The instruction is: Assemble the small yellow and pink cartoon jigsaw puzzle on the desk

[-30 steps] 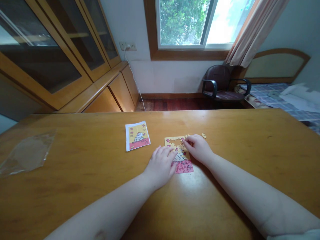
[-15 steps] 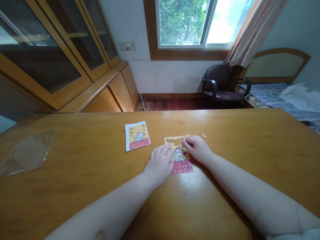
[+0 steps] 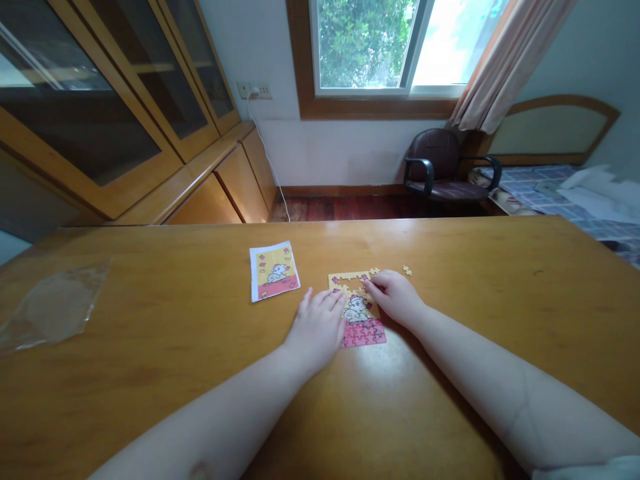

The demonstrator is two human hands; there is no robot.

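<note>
A jigsaw puzzle (image 3: 364,333) lies flat on the wooden table, with a white cartoon animal on yellow above a pink band. Bare table shows through a gap in its upper part. My left hand (image 3: 316,328) rests open and palm down over the puzzle's left edge, hiding part of it. At the upper right edge, my right hand (image 3: 398,298) has thumb and forefinger pinched on a small puzzle piece (image 3: 365,279), mostly covered by the fingertips. Loose puzzle pieces (image 3: 407,270) lie just beyond the right hand.
Left of the puzzle lies a picture card (image 3: 275,272) with the same design. A clear plastic bag (image 3: 55,303) sits at the table's left side. Past the far table edge (image 3: 340,224) stand an office chair (image 3: 440,167) and a bed (image 3: 540,190); a glass-door cabinet (image 3: 165,160) lines the left.
My left hand has shifted slightly left, its thumb side baring a bit more of the puzzle and its little finger lifting outward. The right hand stays nearly still at the upper right edge.
</note>
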